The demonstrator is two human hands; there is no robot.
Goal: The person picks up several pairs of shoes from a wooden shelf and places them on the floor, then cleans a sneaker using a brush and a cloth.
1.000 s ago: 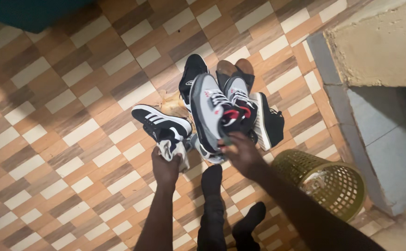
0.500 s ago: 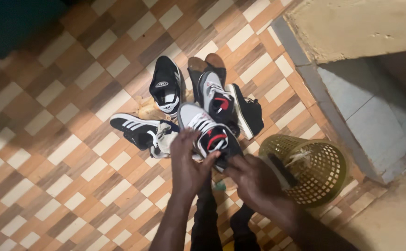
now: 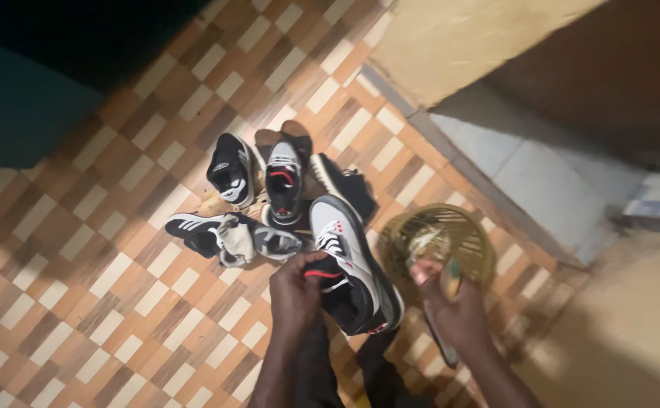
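Left hand (image 3: 293, 291) gripping sneaker (image 3: 352, 261), toe away

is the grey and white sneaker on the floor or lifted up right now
Lifted. The left hand grips the grey and white sneaker at its collar, holding it above the tiled floor.

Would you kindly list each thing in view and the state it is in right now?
Left hand: gripping the grey sneaker at its collar.
Grey sneaker: lifted, tilted, laces tied.
Right hand: closed around a dark brush-like tool, blurred.
Yellow basket: on the floor, opening facing the camera.
Black striped sneaker: lying on its side.
White cloth: crumpled on that sneaker.
Other shoes: piled loosely on the floor.
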